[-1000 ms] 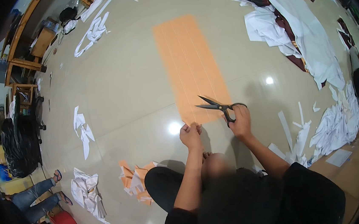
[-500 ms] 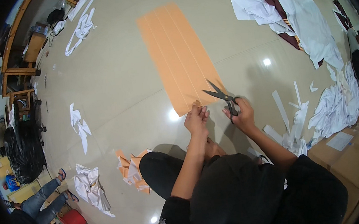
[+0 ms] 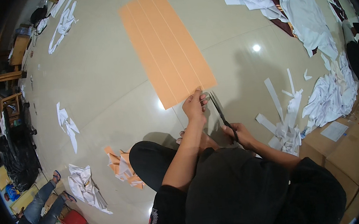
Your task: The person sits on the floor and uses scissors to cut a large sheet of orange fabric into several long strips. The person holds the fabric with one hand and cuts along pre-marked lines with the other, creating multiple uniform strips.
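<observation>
A long orange sheet [image 3: 160, 41] with pale lengthwise lines lies on the floor ahead of me. My left hand [image 3: 193, 106] pinches its near edge, right of the middle, thumb and fingers pressed together. My right hand [image 3: 239, 133] grips black scissors [image 3: 224, 118] by the handles, their blades pointing forward, just short of the sheet's near edge beside my left fingers. Both forearms reach out from the lower edge of the view, either side of my dark-clothed body.
Crumpled orange pieces [image 3: 120, 166] and white scraps [image 3: 86, 188] lie left, white strips [image 3: 292, 130] right. White and maroon cloth [image 3: 299, 12] is at upper right, cardboard [image 3: 348, 161] lower right. A co-worker's legs [image 3: 42, 201] are at lower left, beside a red seat [image 3: 74, 221]; wooden frames [image 3: 7, 76] line the left.
My left hand has moved rightward along the sheet's near edge. The scissors have swung from lying crosswise over the sheet to pointing forward, off its edge. The sheet appears higher in view.
</observation>
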`<state>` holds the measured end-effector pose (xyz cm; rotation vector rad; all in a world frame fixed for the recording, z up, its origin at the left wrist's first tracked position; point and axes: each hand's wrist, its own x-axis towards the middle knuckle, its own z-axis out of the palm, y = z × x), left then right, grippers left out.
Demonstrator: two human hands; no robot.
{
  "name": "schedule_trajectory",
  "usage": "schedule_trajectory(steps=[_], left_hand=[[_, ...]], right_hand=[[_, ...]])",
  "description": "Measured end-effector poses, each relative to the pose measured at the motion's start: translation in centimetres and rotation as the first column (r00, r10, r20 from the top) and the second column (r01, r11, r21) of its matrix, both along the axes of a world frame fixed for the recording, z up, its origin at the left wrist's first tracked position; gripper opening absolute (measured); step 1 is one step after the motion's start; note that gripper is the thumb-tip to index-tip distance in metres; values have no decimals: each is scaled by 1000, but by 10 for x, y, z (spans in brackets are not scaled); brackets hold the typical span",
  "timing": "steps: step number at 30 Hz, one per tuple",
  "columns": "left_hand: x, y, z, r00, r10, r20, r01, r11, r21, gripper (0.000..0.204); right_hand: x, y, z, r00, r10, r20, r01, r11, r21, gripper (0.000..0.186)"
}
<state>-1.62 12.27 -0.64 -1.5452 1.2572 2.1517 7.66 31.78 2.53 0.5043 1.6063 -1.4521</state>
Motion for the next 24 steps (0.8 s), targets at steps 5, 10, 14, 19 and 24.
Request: schedule_trajectory(steps=[5,10,14,19,24], left_hand=[[3,1,-2,999,10,-40,-10,1000,15,27],[5,0,-5,998,-13,-54,14,1000,11,25],[5,0,-5,998,-25,-58,26,1000,14,26],[6,0,-4,998,-17,-64,18,1000,16,27],[6,0,-4,997,-19,-75,20,1000,10,28]], right_hand=[[-21,-22,-10,999,-19,-34,18,999,-28,55],[-30,-38,-17,994,-113,-2,112,991,-74,52],[-30,-41,-24,994,-110,-23,109,993,-38,51],[-34,-45,-20,992,-124,-25,124,992,-20,50],[-34,-45,-19,992,-123,-39,123,992,0,49]])
